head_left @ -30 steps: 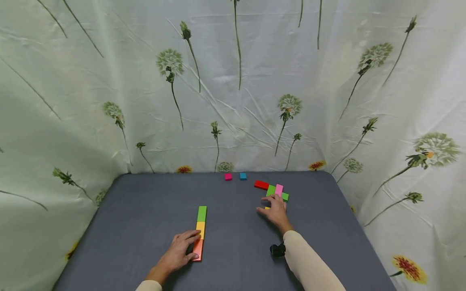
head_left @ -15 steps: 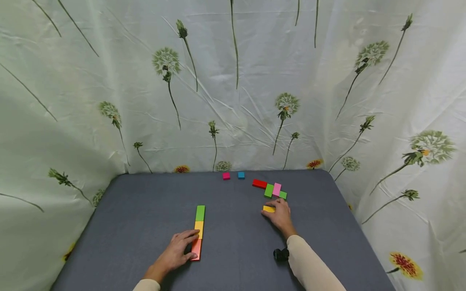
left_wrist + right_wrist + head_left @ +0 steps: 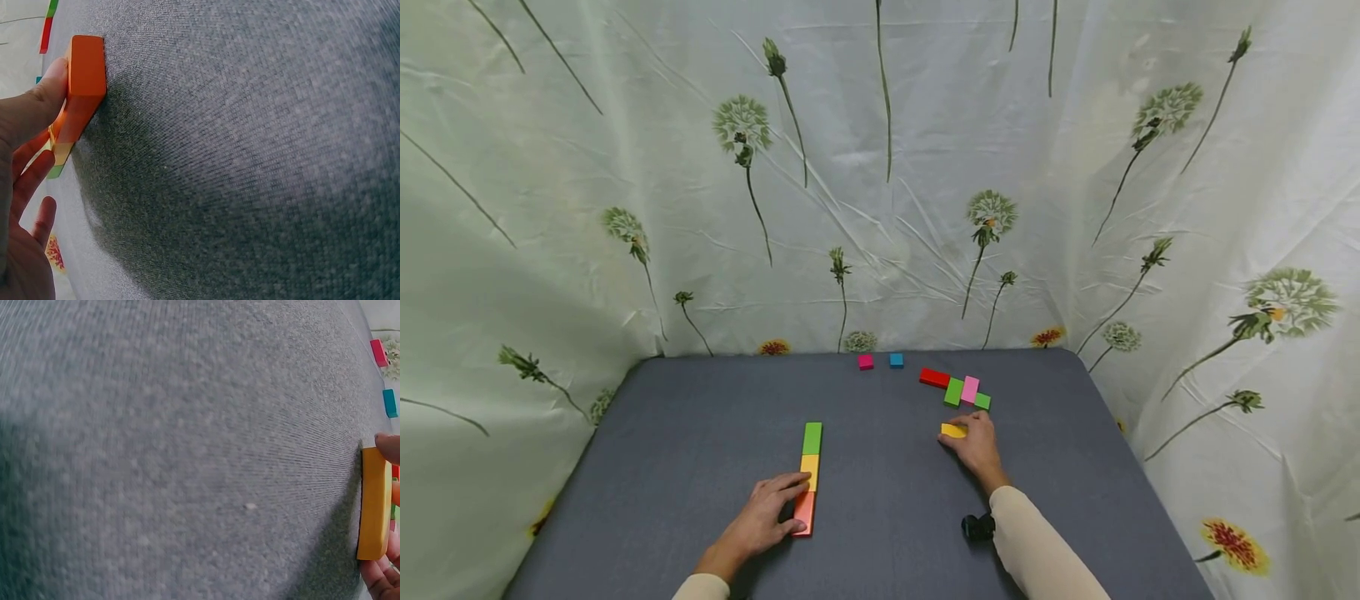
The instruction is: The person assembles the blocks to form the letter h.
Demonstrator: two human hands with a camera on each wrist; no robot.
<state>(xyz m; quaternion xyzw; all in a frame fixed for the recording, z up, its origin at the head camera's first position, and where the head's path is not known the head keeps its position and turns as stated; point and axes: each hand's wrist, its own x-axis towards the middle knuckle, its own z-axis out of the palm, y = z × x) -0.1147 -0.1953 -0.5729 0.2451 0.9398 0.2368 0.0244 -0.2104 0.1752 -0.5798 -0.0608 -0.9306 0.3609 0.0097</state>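
Three blocks lie end to end in a row left of the table's middle: green (image 3: 812, 437), yellow (image 3: 809, 467) and orange (image 3: 804, 508). My left hand (image 3: 758, 517) rests on this row, two fingertips over the yellow block and the thumb on the orange one. From the left wrist, the thumb (image 3: 51, 87) shows against the orange block's upper face, the other fingers reaching along the row. On the right, my right hand (image 3: 979, 446) pinches another yellow block (image 3: 953, 431) between thumb and fingers. In the right wrist view, digits touch both ends of that yellow block (image 3: 374, 506).
Beyond my right hand, a red block (image 3: 935, 378), a green block (image 3: 953, 392), a pink block (image 3: 970, 389) and a smaller green one (image 3: 982, 402) lie clustered. Pink-red (image 3: 866, 362) and blue (image 3: 897, 361) blocks stand near the far edge. A flowered curtain (image 3: 880, 208) hangs behind the table.
My right hand has closed its thumb and fingers onto the yellow block, which shows more fully than before. My left hand keeps its place on the row. The head view has shifted slightly.
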